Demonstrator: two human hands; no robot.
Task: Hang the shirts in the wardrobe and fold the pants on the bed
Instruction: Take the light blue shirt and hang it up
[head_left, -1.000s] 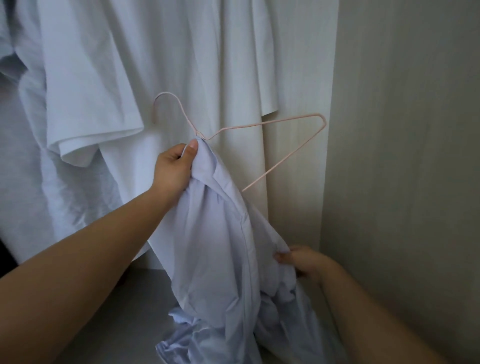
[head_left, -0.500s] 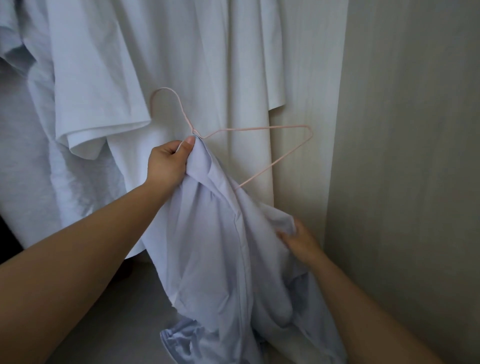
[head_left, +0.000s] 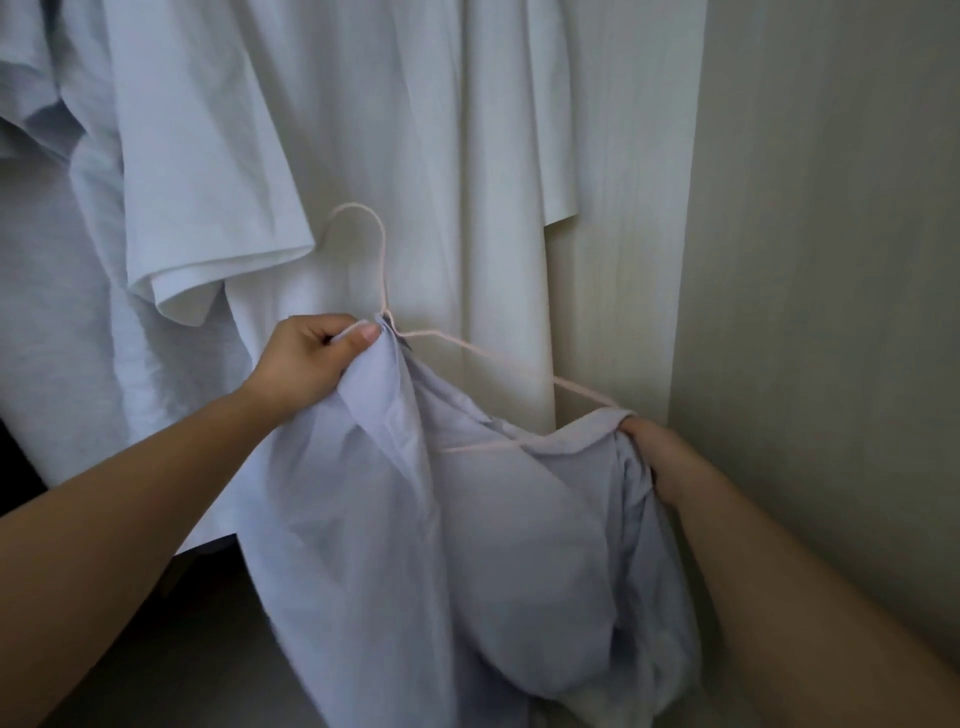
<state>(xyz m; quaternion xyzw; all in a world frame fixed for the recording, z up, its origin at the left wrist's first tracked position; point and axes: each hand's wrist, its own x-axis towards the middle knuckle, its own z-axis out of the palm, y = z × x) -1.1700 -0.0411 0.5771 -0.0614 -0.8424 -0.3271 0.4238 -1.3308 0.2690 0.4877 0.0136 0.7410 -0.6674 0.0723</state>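
Observation:
A pale lilac shirt (head_left: 467, 545) hangs crumpled in front of me inside the wardrobe. My left hand (head_left: 306, 361) grips the neck of a thin pink wire hanger (head_left: 382, 270) together with the shirt's top edge. My right hand (head_left: 657, 447) pinches a bunch of the shirt's fabric at the hanger's right tip, low on the right. The hanger tilts down to the right, its right arm partly covered by the cloth. The shirt's lower part falls out of view.
White T-shirts (head_left: 337, 156) hang close behind the hanger, one sleeve (head_left: 208, 244) just left of the hook. A light wardrobe side panel (head_left: 831, 260) stands immediately to the right. The dark wardrobe floor (head_left: 182, 649) lies below.
My right hand has risen, pulling the shirt's fabric up to the hanger's right tip. The hanger has tipped down to the right. My left hand keeps its grip.

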